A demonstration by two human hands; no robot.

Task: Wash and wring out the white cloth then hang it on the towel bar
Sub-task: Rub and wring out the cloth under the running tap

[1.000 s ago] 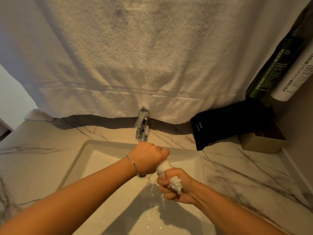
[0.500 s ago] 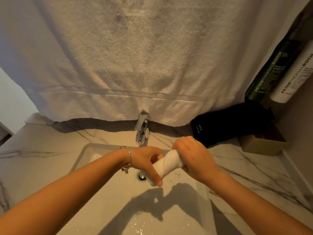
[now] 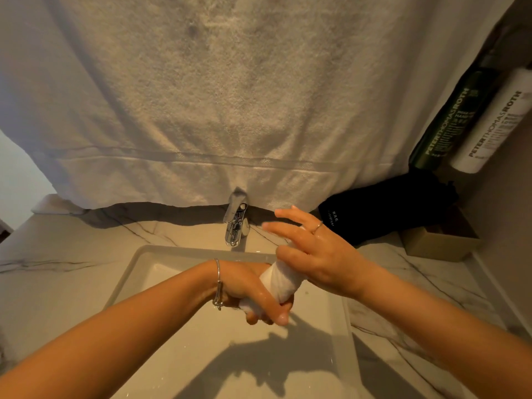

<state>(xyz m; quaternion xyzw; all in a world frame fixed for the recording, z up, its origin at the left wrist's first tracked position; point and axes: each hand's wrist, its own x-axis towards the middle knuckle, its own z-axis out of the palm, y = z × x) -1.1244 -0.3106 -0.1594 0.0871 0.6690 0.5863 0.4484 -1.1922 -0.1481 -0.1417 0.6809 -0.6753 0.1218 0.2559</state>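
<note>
The white cloth [image 3: 276, 283] is twisted into a tight wet roll above the white sink [image 3: 178, 355]. My left hand [image 3: 253, 295] grips the roll's lower end, its fingers wrapped round it. My right hand [image 3: 313, 249] rests at the roll's upper end with its fingers spread apart and pointing left; only the thumb side and palm touch the cloth. Both hands look wet. The towel bar is out of sight above; a big white towel [image 3: 230, 105] hangs down from it and fills the upper view.
A chrome tap [image 3: 236, 223] stands behind the sink under the towel's hem. A black pouch [image 3: 385, 208] and a tan box [image 3: 437, 243] sit at the back right of the marble counter [image 3: 57, 277]. Two bottles [image 3: 472, 122] stand by the right wall.
My right hand has let go its tight hold on the roll's upper end and opened its fingers. My left hand has turned under, still clamped on the lower end.
</note>
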